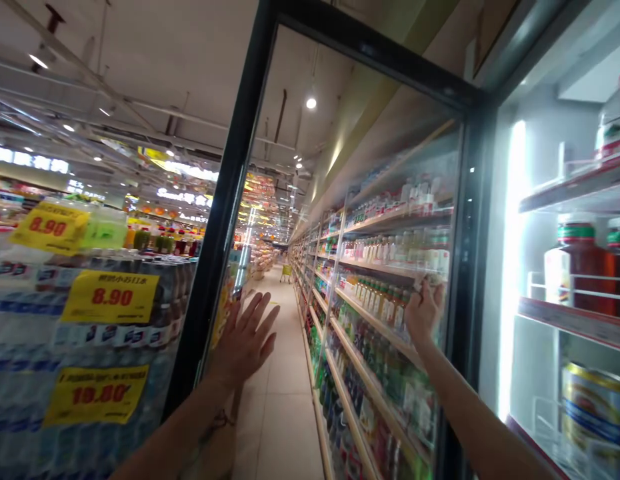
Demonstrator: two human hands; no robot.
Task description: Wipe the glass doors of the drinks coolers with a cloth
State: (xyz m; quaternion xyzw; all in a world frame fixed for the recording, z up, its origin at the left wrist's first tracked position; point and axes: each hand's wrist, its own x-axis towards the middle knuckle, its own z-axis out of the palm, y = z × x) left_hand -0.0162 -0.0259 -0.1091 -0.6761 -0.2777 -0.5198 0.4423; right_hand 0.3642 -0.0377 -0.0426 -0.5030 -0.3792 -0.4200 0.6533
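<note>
A glass cooler door (363, 220) with a black frame stands swung open in front of me. My left hand (246, 341) lies flat against the glass near its left edge, fingers spread. My right hand (424, 311) is pressed on the glass near the right edge of the door, fingers curled around a small pale thing I cannot make out. Inside the open cooler at the right, dark red juice bottles (580, 263) stand on wire-fronted shelves.
Stacked water packs (85, 373) with yellow price signs (110, 297) stand at the left. A tiled aisle (285, 373) runs ahead along a long row of drink coolers (375, 313). Cans (597, 400) sit on a lower cooler shelf at the right.
</note>
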